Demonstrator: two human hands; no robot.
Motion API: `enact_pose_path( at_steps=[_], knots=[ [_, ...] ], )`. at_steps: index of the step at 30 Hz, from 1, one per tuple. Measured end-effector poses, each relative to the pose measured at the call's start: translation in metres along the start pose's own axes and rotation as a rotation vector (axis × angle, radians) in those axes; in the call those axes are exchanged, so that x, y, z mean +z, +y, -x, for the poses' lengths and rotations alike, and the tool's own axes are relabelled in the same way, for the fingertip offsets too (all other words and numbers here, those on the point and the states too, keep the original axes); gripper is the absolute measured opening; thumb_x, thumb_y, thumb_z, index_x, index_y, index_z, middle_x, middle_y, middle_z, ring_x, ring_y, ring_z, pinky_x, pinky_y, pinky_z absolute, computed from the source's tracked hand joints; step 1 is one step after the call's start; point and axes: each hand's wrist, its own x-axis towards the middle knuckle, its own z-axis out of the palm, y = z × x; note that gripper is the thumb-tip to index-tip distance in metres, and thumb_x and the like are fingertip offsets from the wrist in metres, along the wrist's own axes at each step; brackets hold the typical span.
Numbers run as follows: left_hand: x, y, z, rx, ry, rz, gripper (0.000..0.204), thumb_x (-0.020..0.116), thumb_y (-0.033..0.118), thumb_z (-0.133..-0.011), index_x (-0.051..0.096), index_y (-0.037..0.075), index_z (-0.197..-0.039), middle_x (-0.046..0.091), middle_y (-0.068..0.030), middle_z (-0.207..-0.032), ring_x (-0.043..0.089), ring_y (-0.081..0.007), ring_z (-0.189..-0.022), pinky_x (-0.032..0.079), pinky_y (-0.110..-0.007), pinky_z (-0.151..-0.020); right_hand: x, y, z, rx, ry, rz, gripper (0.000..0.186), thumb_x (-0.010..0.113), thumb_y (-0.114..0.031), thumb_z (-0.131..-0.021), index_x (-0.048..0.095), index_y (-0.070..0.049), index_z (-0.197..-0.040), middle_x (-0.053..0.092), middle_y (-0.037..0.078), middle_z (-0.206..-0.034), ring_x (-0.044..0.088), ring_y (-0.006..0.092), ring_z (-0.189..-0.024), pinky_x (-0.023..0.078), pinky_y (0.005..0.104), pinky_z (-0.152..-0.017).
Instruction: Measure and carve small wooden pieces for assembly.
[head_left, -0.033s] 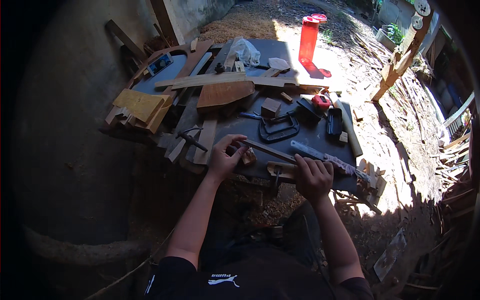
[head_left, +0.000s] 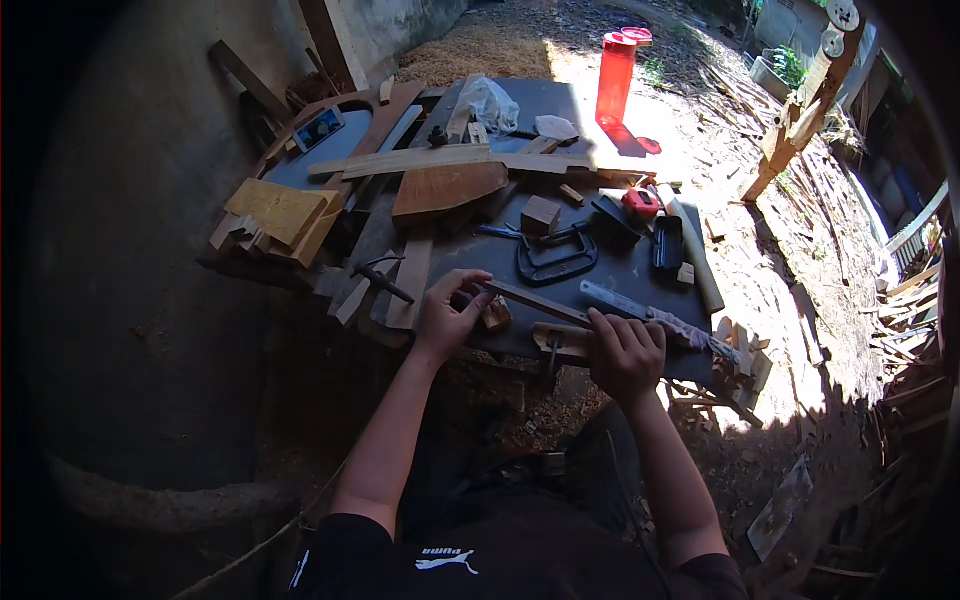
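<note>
A shadowed grey wall (head_left: 150, 210) stands left of a dark table (head_left: 545, 95) and sunlit, littered ground (head_left: 850, 285).

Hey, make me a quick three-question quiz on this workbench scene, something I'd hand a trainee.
1. Fill the gap: a thin ____ runs between the left grip and the right grip.
2. True or false: the red bottle stands upright.
3. As pictured, where does the hammer lie relative to the black C-clamp? (a) to its left, (b) to its right, (c) on top of it.

Key: 1. strip; 2. true; 3. a.
</note>
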Motion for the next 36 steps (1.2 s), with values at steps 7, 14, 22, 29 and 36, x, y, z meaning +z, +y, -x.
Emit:
enact_pose_path(
  at_steps=[7,14,22,29,36],
  knots=[
    [0.003,0.006,-0.001,-0.015,0.019,-0.017,0.023,0.077,0.020,-0.094,0.070,0.006,-0.111,0.070,-0.0021,-0.096,0.066,-0.0088,-0.083,0.051,-0.025,-0.076,-0.002,0.000,-0.003,0.020,0.078,-0.017,0.028,0.070,-0.021,-0.089,0.073,-0.014,-0.116,0.070,-0.003,-0.095,0.065,0.0144,-0.081,0.042,0.0354,-0.078],
    [0.002,0.005,0.002,-0.011,0.029,-0.066,0.024,0.077,0.024,-0.094,0.069,0.005,-0.105,0.070,-0.0033,-0.096,0.066,-0.0098,-0.081,0.051,-0.027,-0.074,-0.003,-0.004,-0.004,0.029,0.068,-0.004,0.027,0.070,-0.021,-0.089,0.073,-0.014,-0.115,0.070,-0.003,-0.094,0.064,0.0145,-0.081,0.042,0.0356,-0.079],
    [0.005,0.007,0.003,0.060,0.077,-0.093,0.024,0.077,0.024,-0.094,0.069,0.004,-0.105,0.071,-0.0042,-0.094,0.064,-0.0115,-0.075,0.050,-0.027,-0.071,-0.006,-0.004,-0.004,0.061,0.052,-0.072,0.037,0.066,-0.015,-0.081,0.073,-0.011,-0.117,0.069,0.002,-0.091,0.064,0.0204,-0.080,0.044,0.0373,-0.077],
    [0.013,0.016,0.006,0.052,0.191,-0.125,0.022,0.072,0.023,-0.096,0.069,0.004,-0.107,0.070,-0.0085,-0.092,0.066,-0.0160,-0.078,0.050,-0.030,-0.069,-0.006,0.001,-0.002,0.089,0.055,-0.107,0.041,0.067,-0.011,-0.078,0.073,-0.012,-0.119,0.069,0.003,-0.091,0.065,0.0217,-0.081,0.044,0.0376,-0.077],
    [0.021,0.003,0.008,0.238,0.308,-0.235,0.018,0.061,0.018,-0.098,0.065,0.003,-0.107,0.067,-0.0146,-0.090,0.069,-0.0313,-0.081,0.054,-0.041,-0.072,0.001,0.024,-0.068,0.398,-0.014,-0.485,0.039,0.065,-0.003,-0.087,0.068,-0.008,-0.126,0.071,0.012,-0.095,0.070,0.0281,-0.086,0.055,0.0396,-0.079]
  ],
)
